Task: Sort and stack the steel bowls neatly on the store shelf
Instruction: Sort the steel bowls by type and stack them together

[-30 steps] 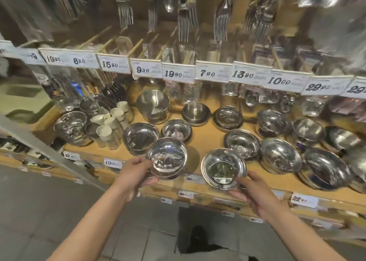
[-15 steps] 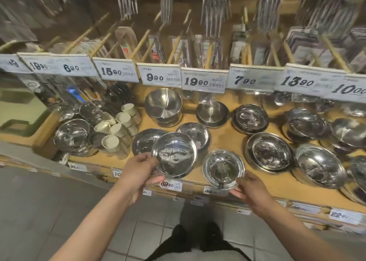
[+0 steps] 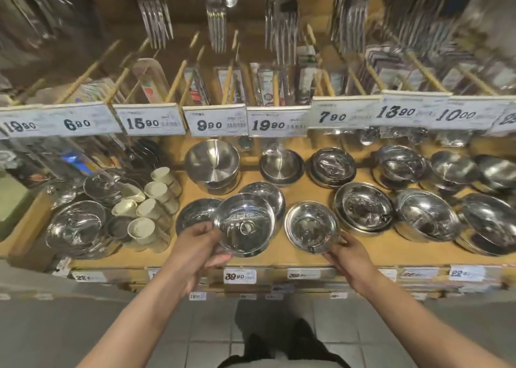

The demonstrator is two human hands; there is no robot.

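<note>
Since a moment ago the shiny round steel bowl in the left hand [image 3: 195, 251] has drifted rightward across the lower middle of the frame, closer to the flatter wide-rimmed steel bowl [image 3: 311, 228] that the right hand [image 3: 349, 258] holds by its near rim. The lifted steel bowl [image 3: 244, 223] is tilted toward the person, thumb and fingers curled round its left edge, and it hangs above the front of the wooden shelf [image 3: 371, 249], partly covering two shallow steel bowls [image 3: 195, 214] behind it. Right-hand fingers pinch the flat bowl's edge while it seems to rest on the shelf. From where I stand the sorting looks well under way: a deep stack of steel bowls [image 3: 212, 166] sits at centre, and several nested piles [image 3: 363, 208] run to the right of the frame. Loose single bowls remain at front, so these two, and probably the pair behind, have yet to join a pile.
</note>
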